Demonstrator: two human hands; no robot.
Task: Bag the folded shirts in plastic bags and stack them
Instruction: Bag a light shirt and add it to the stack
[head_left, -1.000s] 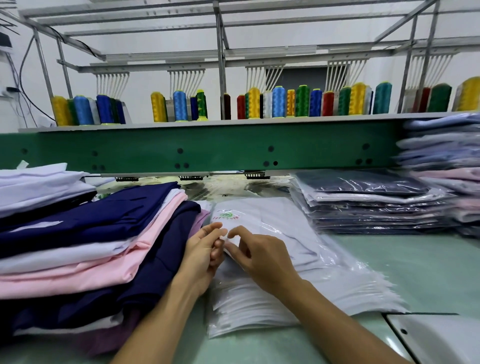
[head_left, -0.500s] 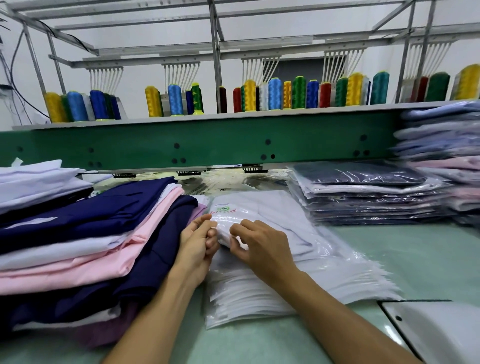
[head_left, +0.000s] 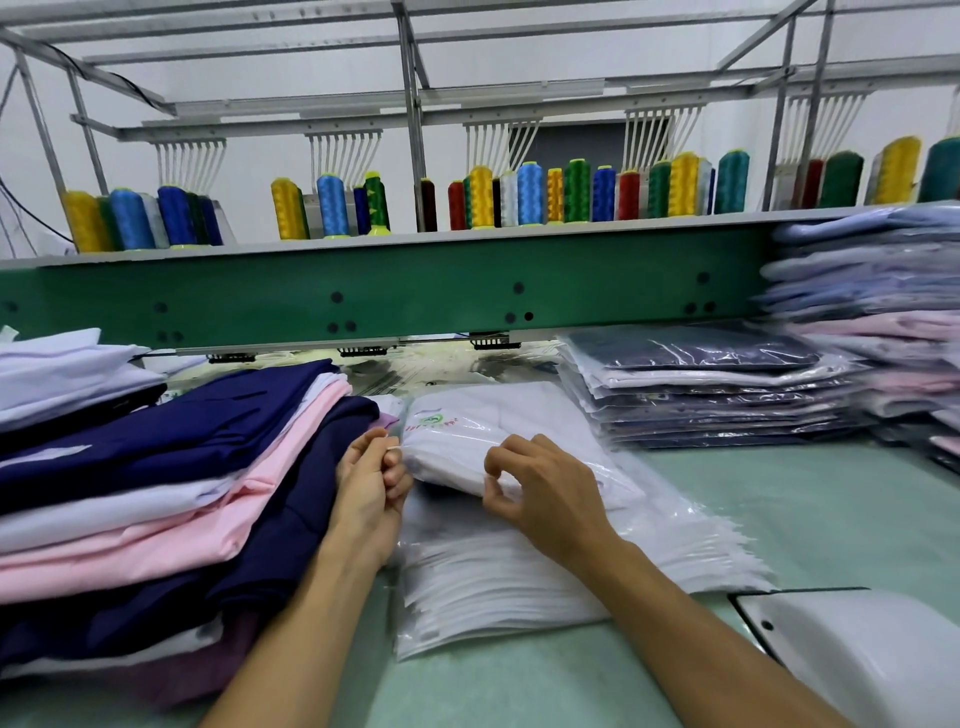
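The folded shirt (head_left: 519, 410) inside the clear plastic bag (head_left: 621, 470) is white, with a small green and red logo (head_left: 434, 420). The pile of unbagged shirts (head_left: 171, 467) has navy blue, pink, white and purple layers. The bagged stack (head_left: 691, 364) is dark navy on top, then white and dark in turns. The table (head_left: 805, 509) is pale green, the machine beam (head_left: 415, 291) deeper green. The thread cones (head_left: 530, 192) are yellow, blue, green and red.

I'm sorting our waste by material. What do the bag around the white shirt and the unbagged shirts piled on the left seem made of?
The bag looks like thin clear plastic film, glossy: white glints and sharp crinkles run over the white shirt. The unbagged shirts look like soft matt cloth, folding smoothly without shine; the fibre cannot be told.
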